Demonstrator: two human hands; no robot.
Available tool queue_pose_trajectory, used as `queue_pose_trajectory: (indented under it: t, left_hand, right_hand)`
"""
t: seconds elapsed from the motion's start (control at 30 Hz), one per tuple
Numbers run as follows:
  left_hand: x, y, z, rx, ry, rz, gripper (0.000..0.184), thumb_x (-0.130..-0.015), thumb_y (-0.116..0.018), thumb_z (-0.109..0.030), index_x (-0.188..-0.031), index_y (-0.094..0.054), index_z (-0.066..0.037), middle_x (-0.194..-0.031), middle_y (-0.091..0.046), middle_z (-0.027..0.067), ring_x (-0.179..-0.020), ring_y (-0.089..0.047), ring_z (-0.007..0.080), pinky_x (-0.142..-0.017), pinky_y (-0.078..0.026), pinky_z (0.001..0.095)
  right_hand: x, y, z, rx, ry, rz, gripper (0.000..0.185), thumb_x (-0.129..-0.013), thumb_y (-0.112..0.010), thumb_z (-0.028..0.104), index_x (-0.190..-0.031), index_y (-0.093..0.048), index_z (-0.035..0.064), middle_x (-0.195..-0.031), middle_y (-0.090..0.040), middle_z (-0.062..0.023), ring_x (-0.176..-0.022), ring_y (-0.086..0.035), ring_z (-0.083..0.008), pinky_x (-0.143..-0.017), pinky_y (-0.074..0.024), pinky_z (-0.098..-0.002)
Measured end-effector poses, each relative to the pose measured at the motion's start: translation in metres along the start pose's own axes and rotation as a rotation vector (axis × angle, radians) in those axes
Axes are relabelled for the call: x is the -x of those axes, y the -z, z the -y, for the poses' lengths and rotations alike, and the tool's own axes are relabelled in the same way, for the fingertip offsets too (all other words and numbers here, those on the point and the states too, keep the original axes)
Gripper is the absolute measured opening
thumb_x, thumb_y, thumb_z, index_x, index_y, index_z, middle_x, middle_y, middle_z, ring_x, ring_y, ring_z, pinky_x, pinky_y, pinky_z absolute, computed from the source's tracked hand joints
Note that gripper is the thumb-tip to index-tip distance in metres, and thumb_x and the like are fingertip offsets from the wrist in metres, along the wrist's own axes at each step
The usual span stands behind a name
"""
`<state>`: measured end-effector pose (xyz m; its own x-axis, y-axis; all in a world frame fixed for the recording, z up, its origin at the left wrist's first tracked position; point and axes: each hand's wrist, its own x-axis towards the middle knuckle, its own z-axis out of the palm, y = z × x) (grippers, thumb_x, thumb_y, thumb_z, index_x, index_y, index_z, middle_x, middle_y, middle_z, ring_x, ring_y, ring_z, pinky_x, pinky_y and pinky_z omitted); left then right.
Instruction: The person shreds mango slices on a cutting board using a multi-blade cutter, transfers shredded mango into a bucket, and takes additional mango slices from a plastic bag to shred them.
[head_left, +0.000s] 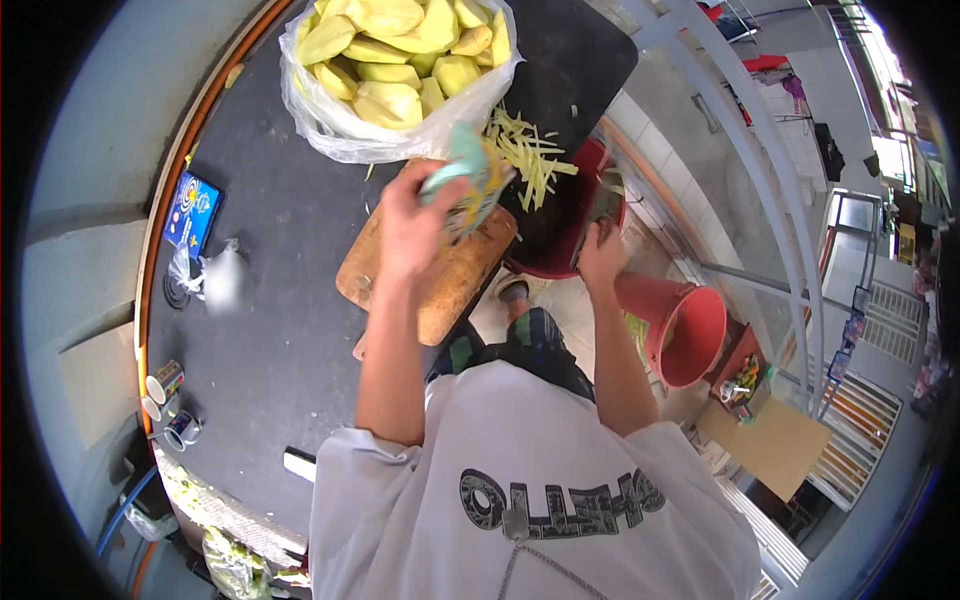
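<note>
My left hand (415, 220) is closed on a blurred teal-and-yellow patterned thing (468, 180), perhaps a cloth, above a worn wooden cutting board (450, 295). Pale green-yellow cut strips (530, 155) lie heaped just past it, at the table edge. Behind that hand stands a clear plastic bag (340, 140) full of peeled, pale yellow pieces (385, 60). My right hand (600, 255) hangs off the table at the rim of a dark red bucket (550, 268). Its fingers look curled around something greyish that I cannot make out.
A second red bucket (690, 335) lies right of my body. Along the dark table's (280, 370) left side are a blue box (192, 212), a small plastic bag (222, 275) and mugs (182, 430). A white phone-like object (300, 463) rests near my left sleeve. Grey metal rails (770, 150) rise at right.
</note>
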<state>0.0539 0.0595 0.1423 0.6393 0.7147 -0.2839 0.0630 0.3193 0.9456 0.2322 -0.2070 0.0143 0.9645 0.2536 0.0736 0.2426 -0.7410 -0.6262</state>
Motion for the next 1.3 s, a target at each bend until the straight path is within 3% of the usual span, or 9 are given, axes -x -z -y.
queue_pose_trajectory:
  t: [0.13, 0.23, 0.33, 0.43, 0.57, 0.93, 1.0, 1.13, 1.3]
  left_hand:
    - [0.058, 0.046, -0.031, 0.170, 0.177, -0.201, 0.031, -0.098, -0.068, -0.024, -0.121, -0.061, -0.005, -0.106, -0.064, 0.0024, -0.094, -0.058, 0.0106, -0.083, -0.047, 0.0262]
    - [0.065, 0.079, 0.011, 0.145, 0.114, -0.182, 0.028, -0.100, -0.065, -0.026, -0.118, -0.061, -0.005, -0.109, -0.063, 0.0020, -0.104, -0.054, 0.0118, -0.091, -0.044, 0.0291]
    - [0.043, 0.071, 0.061, -0.133, 0.252, -0.313, 0.033, -0.101, -0.064, -0.030, -0.124, -0.061, -0.006, -0.122, -0.060, 0.0042, -0.112, -0.053, 0.0155, -0.100, -0.040, 0.0297]
    - [0.018, 0.029, 0.159, -0.694, 0.197, -0.300, 0.039, -0.094, -0.066, -0.043, -0.126, -0.063, -0.022, -0.164, -0.021, 0.0208, -0.150, -0.010, 0.0456, -0.115, -0.010, 0.0676]
    - [0.003, -0.064, 0.186, -0.786, -0.057, -0.312, 0.036, -0.091, -0.067, -0.040, -0.115, -0.066, -0.013, -0.158, -0.024, 0.0302, -0.149, -0.012, 0.0466, -0.119, -0.002, 0.0607]
    - [0.008, -0.071, 0.093, 0.680, 0.227, 0.194, 0.034, -0.101, -0.063, -0.024, -0.128, -0.057, -0.006, -0.120, -0.062, 0.0076, -0.107, -0.061, 0.0192, -0.090, -0.052, 0.0347]
    - [0.035, -0.038, 0.067, 0.630, 0.326, 0.043, 0.034, -0.099, -0.066, -0.025, -0.124, -0.059, -0.004, -0.110, -0.065, 0.0073, -0.095, -0.065, 0.0187, -0.078, -0.054, 0.0331]
    - [0.061, 0.053, 0.174, -0.696, 0.054, -0.355, 0.028, -0.091, -0.070, -0.020, -0.108, -0.064, 0.002, -0.090, -0.068, 0.0107, -0.080, -0.067, 0.0215, -0.072, -0.054, 0.0347]
    - [0.087, 0.073, 0.163, -0.545, 0.121, -0.395, 0.031, -0.087, -0.072, -0.019, -0.104, -0.065, 0.005, -0.092, -0.070, 0.0158, -0.083, -0.069, 0.0257, -0.077, -0.055, 0.0373]
  right_hand:
    - [-0.005, -0.023, -0.063, 0.198, 0.353, -0.098, 0.020, -0.098, -0.060, 0.022, -0.100, -0.057, 0.0027, -0.069, -0.059, -0.0091, -0.052, -0.060, -0.0216, -0.049, -0.0490, -0.0373]
    - [0.014, -0.014, -0.064, -0.077, -0.021, 0.107, 0.017, -0.100, -0.060, 0.021, -0.095, -0.052, 0.0067, -0.062, -0.050, -0.0015, -0.041, -0.048, -0.0106, -0.036, -0.0396, -0.0296]
    - [0.018, 0.003, -0.026, -0.298, -0.335, 0.247, 0.018, -0.099, -0.060, 0.021, -0.091, -0.050, 0.0069, -0.061, -0.049, -0.0017, -0.042, -0.049, -0.0129, -0.038, -0.0415, -0.0310]
    - [0.028, 0.014, -0.013, -0.407, -0.415, 0.286, 0.017, -0.099, -0.060, 0.020, -0.092, -0.051, 0.0069, -0.060, -0.049, -0.0015, -0.043, -0.049, -0.0127, -0.038, -0.0414, -0.0306]
    - [0.038, 0.009, -0.046, -0.198, -0.265, 0.227, 0.018, -0.098, -0.062, 0.021, -0.097, -0.055, 0.0049, -0.063, -0.054, -0.0046, -0.047, -0.053, -0.0153, -0.043, -0.0442, -0.0319]
    - [0.028, 0.056, 0.006, 0.142, 0.095, 0.104, 0.036, -0.088, -0.065, 0.020, -0.118, -0.061, 0.0004, -0.097, -0.068, -0.0244, -0.090, -0.066, -0.0444, -0.081, -0.0515, -0.0512]
    - [0.026, 0.060, -0.004, 0.218, 0.308, 0.100, 0.036, -0.089, -0.064, 0.019, -0.120, -0.060, 0.0011, -0.101, -0.068, -0.0249, -0.093, -0.066, -0.0441, -0.083, -0.0514, -0.0521]
    - [0.024, 0.071, 0.004, 0.231, 0.279, 0.148, 0.034, -0.092, -0.063, 0.019, -0.120, -0.060, 0.0009, -0.102, -0.067, -0.0246, -0.096, -0.066, -0.0436, -0.083, -0.0515, -0.0512]
    - [0.013, 0.055, -0.017, 0.055, 0.131, 0.139, 0.031, -0.097, -0.060, 0.022, -0.118, -0.055, -0.0005, -0.097, -0.067, -0.0288, -0.092, -0.065, -0.0487, -0.079, -0.0511, -0.0549]
